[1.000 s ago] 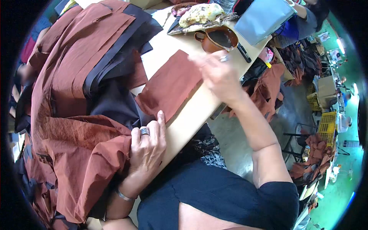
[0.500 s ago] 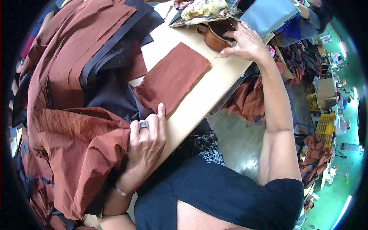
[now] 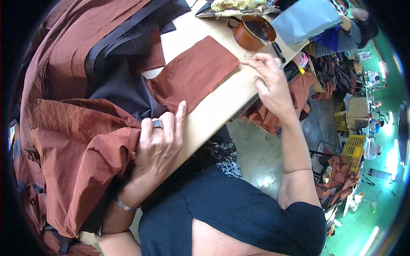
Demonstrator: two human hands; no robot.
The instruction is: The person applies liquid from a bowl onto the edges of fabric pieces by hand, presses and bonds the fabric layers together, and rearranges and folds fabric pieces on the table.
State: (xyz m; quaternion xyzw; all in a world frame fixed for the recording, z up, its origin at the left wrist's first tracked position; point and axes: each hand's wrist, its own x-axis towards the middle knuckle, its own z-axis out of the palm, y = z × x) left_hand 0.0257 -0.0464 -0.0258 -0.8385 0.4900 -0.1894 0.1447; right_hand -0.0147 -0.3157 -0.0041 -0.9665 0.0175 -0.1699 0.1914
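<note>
A rectangular rust-brown cloth piece [image 3: 196, 72] lies on the pale table. My left hand [image 3: 160, 138], a ring on one finger, rests at its near end, index finger stretched onto the cloth's near edge and the other fingers slightly bent; its thumb is hidden. Bunched rust-brown fabric [image 3: 85, 145] lies against that hand and over the forearm. My right hand [image 3: 271, 83] hovers at the cloth's far right corner, fingertips close to it and thumb apart, with nothing visible between them. Beyond it stands a brown cup [image 3: 252, 36] with a handle; its contents are unclear.
Layered rust and dark fabric [image 3: 115, 47] covers the table's left side. A grey-blue sheet [image 3: 305, 21] lies beyond the cup, near a co-worker's arm [image 3: 345, 23]. Fabric scraps [image 3: 273, 111] hang below the table edge. Yellow crates [image 3: 353, 149] stand farther right.
My right hand has come out of the cup and moved toward me, to the cloth's far corner. My left hand stays at the near edge. The view has shifted slightly.
</note>
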